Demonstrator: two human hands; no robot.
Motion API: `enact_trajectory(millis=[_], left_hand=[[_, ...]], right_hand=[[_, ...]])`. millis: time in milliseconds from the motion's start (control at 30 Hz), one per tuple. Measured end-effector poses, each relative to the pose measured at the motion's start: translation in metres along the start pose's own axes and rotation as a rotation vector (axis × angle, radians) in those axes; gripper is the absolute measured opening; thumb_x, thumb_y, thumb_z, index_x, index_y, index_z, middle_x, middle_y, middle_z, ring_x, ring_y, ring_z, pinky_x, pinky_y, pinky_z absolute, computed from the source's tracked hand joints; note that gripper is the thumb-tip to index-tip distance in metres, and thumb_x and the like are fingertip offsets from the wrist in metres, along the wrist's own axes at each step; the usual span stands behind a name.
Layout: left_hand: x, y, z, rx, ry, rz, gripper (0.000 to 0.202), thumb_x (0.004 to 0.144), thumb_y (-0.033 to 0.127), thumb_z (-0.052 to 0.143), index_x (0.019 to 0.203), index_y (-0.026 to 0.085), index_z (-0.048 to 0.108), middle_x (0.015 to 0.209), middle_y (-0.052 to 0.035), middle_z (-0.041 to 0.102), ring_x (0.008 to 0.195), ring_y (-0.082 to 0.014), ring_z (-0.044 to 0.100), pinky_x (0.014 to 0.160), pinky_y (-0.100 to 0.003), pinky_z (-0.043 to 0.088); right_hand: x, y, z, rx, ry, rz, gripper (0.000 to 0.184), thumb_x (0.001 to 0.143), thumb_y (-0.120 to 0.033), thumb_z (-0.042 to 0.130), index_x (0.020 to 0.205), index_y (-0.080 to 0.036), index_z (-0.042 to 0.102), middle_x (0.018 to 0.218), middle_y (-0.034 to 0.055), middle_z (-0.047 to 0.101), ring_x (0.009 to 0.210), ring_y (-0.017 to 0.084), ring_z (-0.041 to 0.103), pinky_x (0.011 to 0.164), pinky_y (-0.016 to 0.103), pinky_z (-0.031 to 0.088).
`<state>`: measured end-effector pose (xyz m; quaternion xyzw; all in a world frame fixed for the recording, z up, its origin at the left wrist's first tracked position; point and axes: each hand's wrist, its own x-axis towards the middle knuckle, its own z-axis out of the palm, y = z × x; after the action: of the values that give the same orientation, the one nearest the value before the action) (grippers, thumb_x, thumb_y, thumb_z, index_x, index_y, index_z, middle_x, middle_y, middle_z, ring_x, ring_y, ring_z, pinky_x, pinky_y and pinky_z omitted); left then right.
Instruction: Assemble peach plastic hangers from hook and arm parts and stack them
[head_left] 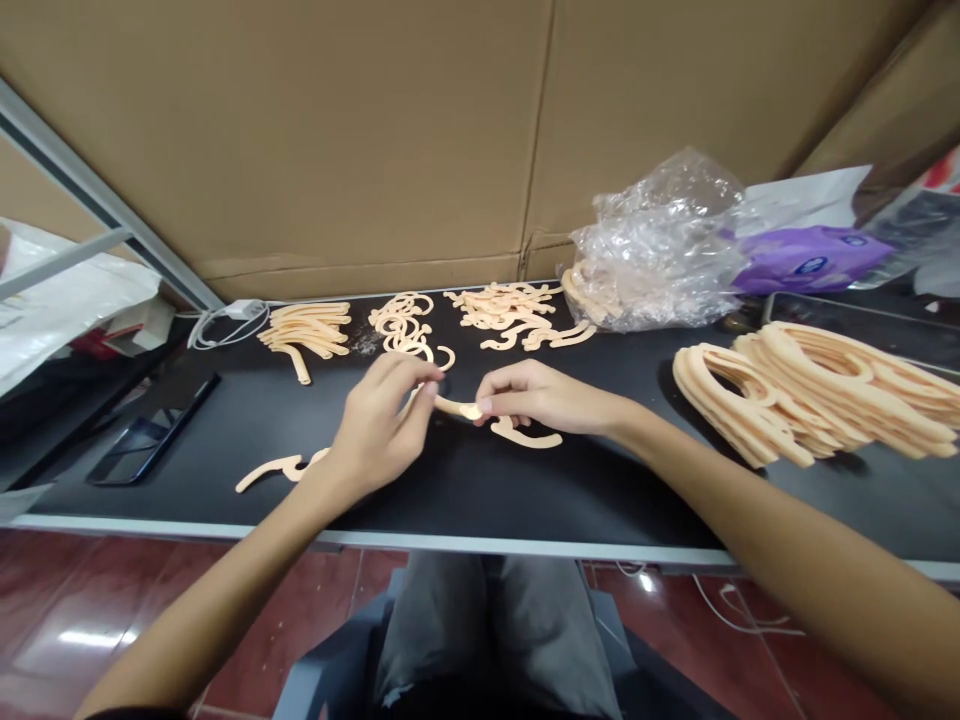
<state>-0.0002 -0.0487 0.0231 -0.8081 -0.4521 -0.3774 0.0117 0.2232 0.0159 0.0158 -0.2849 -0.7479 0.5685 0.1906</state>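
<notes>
Both hands meet above the black table, pinching a small cream curved piece (454, 406) that looks like plastic. My left hand (390, 420) has thumb and forefinger closed at its left end, which the fingers partly hide. The right end sits between the fingertips of my right hand (544, 392). Just below my right hand lies a wavy cream arm piece (529, 437). Another wavy arm piece (266, 470) rests to the left, partly hidden by my left wrist. Beyond the hands is a heap of cream hook-shaped pieces (401, 320).
Along the back lie a pile of long cream pieces (307, 328), a heap of wavy ones (510, 305) and a clear plastic bag (660, 250). Stacked cream looped pieces (825, 390) are at right, a purple packet (810, 258) behind. At left are a phone (154, 435) and charger cable (244, 312).
</notes>
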Motion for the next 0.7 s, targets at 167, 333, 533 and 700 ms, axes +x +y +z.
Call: enact_trajectory(millis=[167, 333, 533, 700], left_hand=[[0.017, -0.006, 0.03, -0.245, -0.202, -0.02, 0.023, 0.101, 0.024, 0.043, 0.106, 0.017, 0.064, 0.098, -0.0055, 0.069, 0.089, -0.0157, 0.065, 0.082, -0.029, 0.052], [0.025, -0.011, 0.04, -0.179, -0.319, -0.093, 0.027, 0.101, 0.026, 0.042, 0.108, 0.015, 0.065, 0.102, -0.0075, 0.069, 0.095, -0.0187, 0.065, 0.09, -0.034, 0.052], [0.027, 0.008, 0.045, 0.02, -0.499, 0.137, 0.026, 0.099, 0.031, 0.053, 0.112, 0.015, 0.068, 0.112, -0.0105, 0.068, 0.103, -0.0256, 0.062, 0.092, -0.043, 0.052], [0.016, 0.001, 0.039, -0.013, -0.461, 0.198, 0.025, 0.101, 0.022, 0.046, 0.102, 0.014, 0.07, 0.101, -0.0085, 0.07, 0.095, -0.0226, 0.065, 0.085, -0.037, 0.054]], right_hand=[[-0.002, 0.001, -0.002, -0.3, 0.07, -0.122, 0.017, 0.085, -0.029, 0.061, 0.079, -0.018, 0.073, 0.098, 0.0054, 0.067, 0.09, 0.018, 0.061, 0.088, 0.035, 0.045], [-0.002, 0.006, -0.022, -0.203, 0.126, -0.085, 0.016, 0.079, -0.03, 0.063, 0.074, -0.019, 0.073, 0.091, 0.0045, 0.071, 0.087, 0.02, 0.063, 0.083, 0.032, 0.046], [-0.005, 0.006, -0.042, -0.151, 0.438, -0.074, 0.02, 0.074, -0.027, 0.058, 0.057, -0.019, 0.066, 0.066, 0.0019, 0.066, 0.071, 0.016, 0.059, 0.072, 0.029, 0.043], [-0.007, 0.005, -0.037, -0.104, 0.294, 0.011, 0.019, 0.076, -0.033, 0.062, 0.064, -0.018, 0.067, 0.062, 0.0012, 0.065, 0.059, 0.014, 0.057, 0.06, 0.028, 0.043]])
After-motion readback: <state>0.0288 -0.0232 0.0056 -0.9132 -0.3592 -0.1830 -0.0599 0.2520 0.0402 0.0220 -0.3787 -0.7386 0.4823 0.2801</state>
